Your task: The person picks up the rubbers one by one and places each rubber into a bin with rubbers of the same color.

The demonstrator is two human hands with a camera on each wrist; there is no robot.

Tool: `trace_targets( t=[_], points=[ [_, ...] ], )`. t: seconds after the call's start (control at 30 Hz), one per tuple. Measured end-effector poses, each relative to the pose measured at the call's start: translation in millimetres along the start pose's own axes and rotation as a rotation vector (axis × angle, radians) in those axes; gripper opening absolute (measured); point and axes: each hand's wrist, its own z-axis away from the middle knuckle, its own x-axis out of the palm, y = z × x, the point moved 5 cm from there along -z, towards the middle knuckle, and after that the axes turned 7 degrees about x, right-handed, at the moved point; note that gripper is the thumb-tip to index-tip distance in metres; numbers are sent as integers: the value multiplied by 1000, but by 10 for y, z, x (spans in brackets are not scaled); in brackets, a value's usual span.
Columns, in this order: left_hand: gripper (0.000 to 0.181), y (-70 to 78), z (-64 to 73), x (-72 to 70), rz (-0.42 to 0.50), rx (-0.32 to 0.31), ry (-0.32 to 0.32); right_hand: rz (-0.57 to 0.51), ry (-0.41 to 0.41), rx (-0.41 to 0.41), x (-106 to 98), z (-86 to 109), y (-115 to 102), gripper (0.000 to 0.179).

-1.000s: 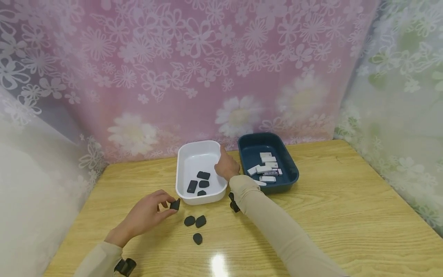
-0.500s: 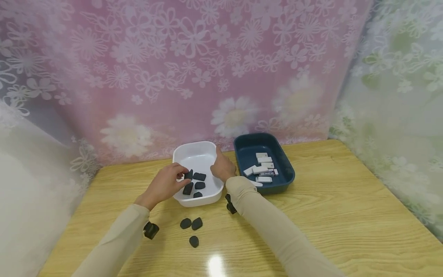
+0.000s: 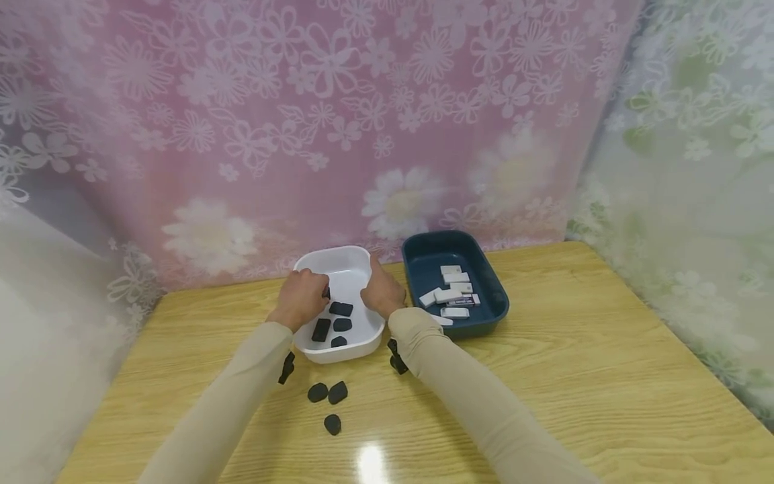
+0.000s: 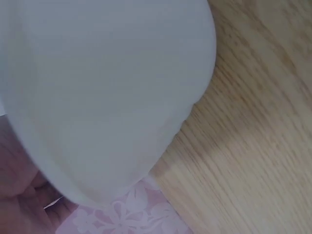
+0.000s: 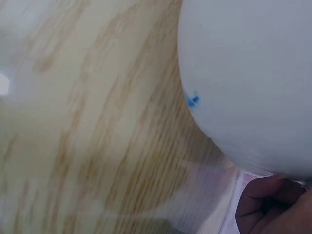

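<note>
My left hand (image 3: 300,297) reaches over the left side of a white plastic tub (image 3: 353,269). Its fingertips are at a small black block (image 3: 327,293), partly hidden by the fingers, and appear to pinch it. On the tub's floor lie several other flat black pieces (image 3: 341,309), some rectangular and some rounded. My right hand (image 3: 383,290) grips the tub's right rim, the thumb lying along it. In the left wrist view, the tub wall (image 4: 112,87) hides most of the hand. In the right wrist view, curled fingers (image 5: 258,197) show at the tub's edge.
A dark blue tub (image 3: 497,296) stands just right of the white one, with several white erasers (image 3: 455,312) in it. Three rounded black pieces (image 3: 332,424) lie on the wooden table (image 3: 574,376) in front. A pink floral curtain (image 3: 338,134) hangs behind.
My left hand has carried the black block from in front of the white tub, up over its left side and further back inside. My right hand stays on the rim. The view has shifted slightly.
</note>
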Motion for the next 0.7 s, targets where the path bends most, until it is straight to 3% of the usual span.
trace_targets(
  t=[0.3, 0.53, 0.63, 0.7],
  points=[
    [16, -36, -34, 157, -128, 21, -130, 9, 3, 5, 4, 24, -46, 78],
    [18, -72, 5, 193, -104, 19, -202, 6, -2, 11, 21, 24, -56, 78],
    [16, -30, 14, 163, -81, 12, -199, -3, -1, 23, 16, 6, -37, 78],
    [12, -2, 35, 130, -61, 15, -145, -8, -2, 31, 11, -10, -14, 79]
  ],
)
